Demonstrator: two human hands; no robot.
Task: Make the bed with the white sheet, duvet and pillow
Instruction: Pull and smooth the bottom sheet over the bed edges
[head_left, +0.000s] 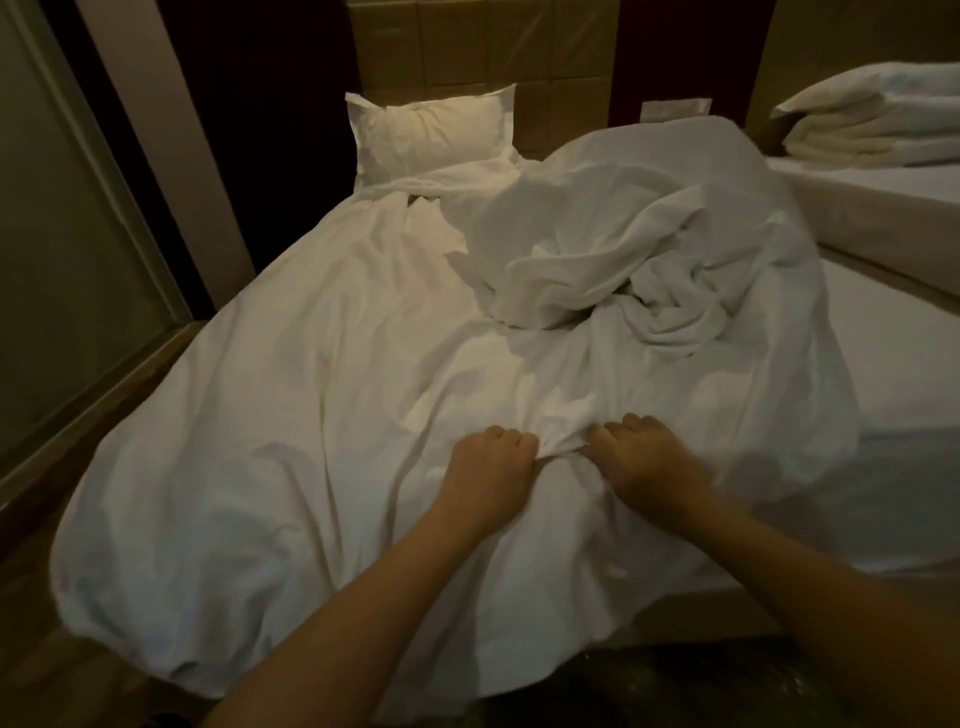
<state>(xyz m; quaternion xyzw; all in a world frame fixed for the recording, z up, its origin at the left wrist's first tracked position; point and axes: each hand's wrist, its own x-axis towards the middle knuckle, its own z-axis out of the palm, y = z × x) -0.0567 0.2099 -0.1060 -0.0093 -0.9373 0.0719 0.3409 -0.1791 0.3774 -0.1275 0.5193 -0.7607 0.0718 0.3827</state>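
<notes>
Both hands sit side by side at the near middle of the white duvet (311, 364), left hand (491, 462) and right hand (649, 457) almost touching, fingers (511, 440) of each curled tight and clamped on one raised fold of cloth between them. Duvet's long axis runs from the grip away toward the pillow (431, 137) at the far left against the headboard (441, 47); its left half lies fairly flat, but the crumpled heap (623, 270) lies far and right of the grip, nearer the right hand. Likely next pull must go near-and-right to drag that heap flat, right hand leading.
</notes>
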